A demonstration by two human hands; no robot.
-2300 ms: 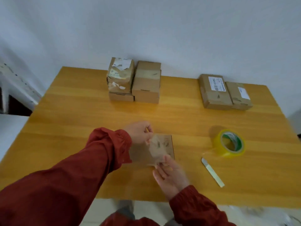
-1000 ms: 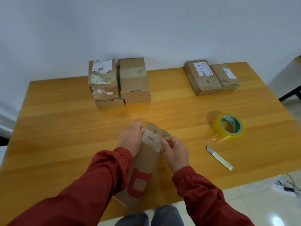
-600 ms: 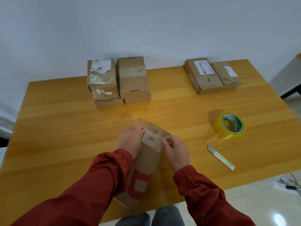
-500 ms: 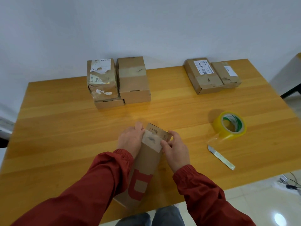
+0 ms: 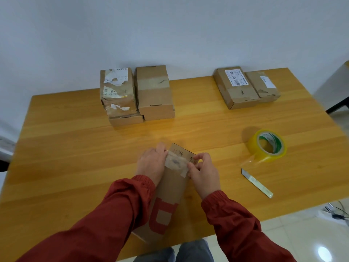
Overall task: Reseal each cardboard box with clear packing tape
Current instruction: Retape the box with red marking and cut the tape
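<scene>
On the near edge of the yellow wooden table [image 5: 75, 148]: long brown cardboard box [image 5: 170, 191], red print, lying flat before me.
My left hand [image 5: 151, 164]: curled round the box's left side.
My right hand [image 5: 204, 173]: pinching the clear tape strip [image 5: 176, 163] across its far end.
Yellowish tape roll [image 5: 267, 146]: well right.

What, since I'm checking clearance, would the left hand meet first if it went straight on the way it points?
Probably the plain taped box at the back, across open table; the left hand, holding the long box, points roughly at it. Depth is unclear.
</scene>
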